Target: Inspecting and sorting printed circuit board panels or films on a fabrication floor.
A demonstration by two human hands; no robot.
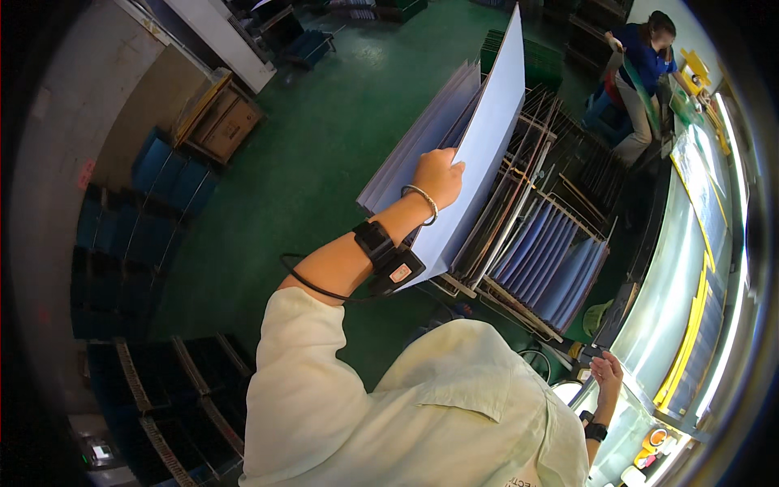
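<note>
My left hand [438,177] is closed on the edge of a large, thin, pale blue-white sheet [497,114], held upright and tilted. The sheet reaches from beside my forearm up to the top of the head view and hides part of the rack behind it. More pale sheets [414,150] stand on edge just left of it. On its right is a wire rack [519,215] with several bluish sheets [540,256] in its slots. At the lower right, my right hand [606,375] is beside the lit table, fingers loosely bent and apart, holding nothing.
A brightly lit table [653,296] with yellow strips [688,337] runs along the right. A co-worker [645,69] holding a green sheet stands at the far right. A wooden cabinet-like box [227,122], blue bins [170,174] and dark racks [166,390] line the left.
</note>
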